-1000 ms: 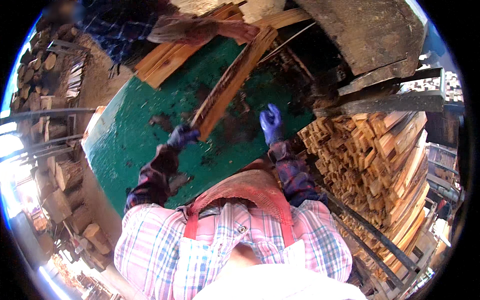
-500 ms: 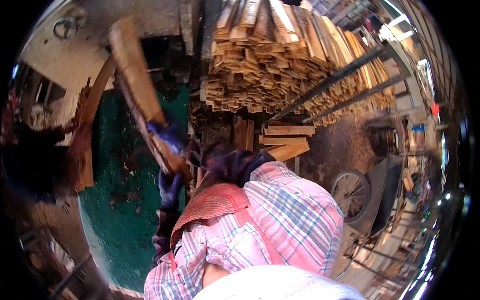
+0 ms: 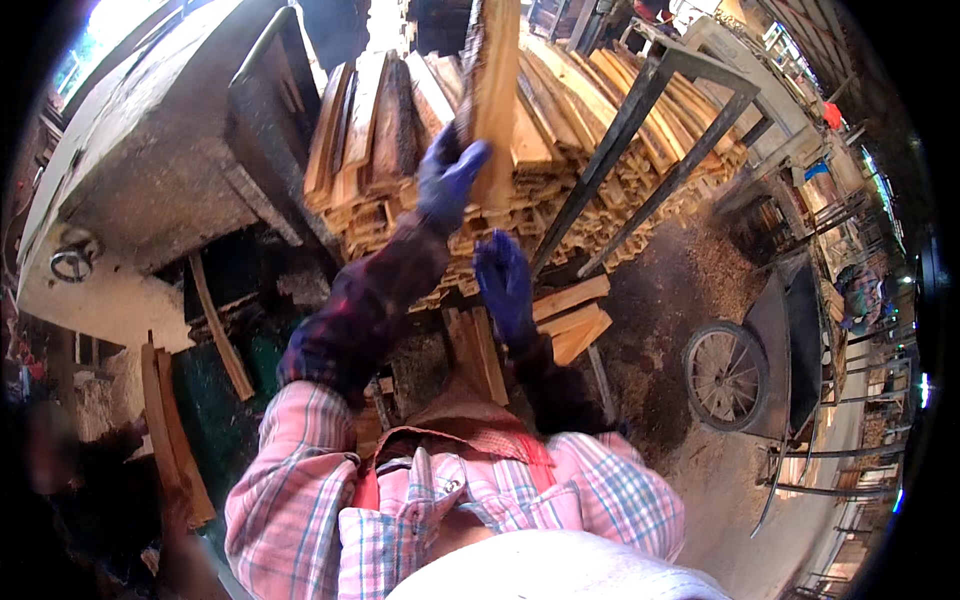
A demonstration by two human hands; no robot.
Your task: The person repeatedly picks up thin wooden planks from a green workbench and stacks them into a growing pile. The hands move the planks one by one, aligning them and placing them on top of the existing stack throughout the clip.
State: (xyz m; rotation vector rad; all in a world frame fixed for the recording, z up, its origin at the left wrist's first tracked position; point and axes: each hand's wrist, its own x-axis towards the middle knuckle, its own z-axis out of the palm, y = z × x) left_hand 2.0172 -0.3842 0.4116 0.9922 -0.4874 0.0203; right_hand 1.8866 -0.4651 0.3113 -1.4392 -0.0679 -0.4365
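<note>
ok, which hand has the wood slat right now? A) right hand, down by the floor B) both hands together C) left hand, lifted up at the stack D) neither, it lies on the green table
C: the left hand in a blue glove grips the slat up against the stacked wood, while the right hand hangs lower, open and off it.

Single head-worn fisheye view looks steeply down past the chest; near the hands, facing stacked wood (image 3: pixel 560 130).

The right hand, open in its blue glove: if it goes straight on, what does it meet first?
Probably the stacked wood pile just beyond the right hand; its fingertips point up at the plank ends, though depth is unclear.
</note>
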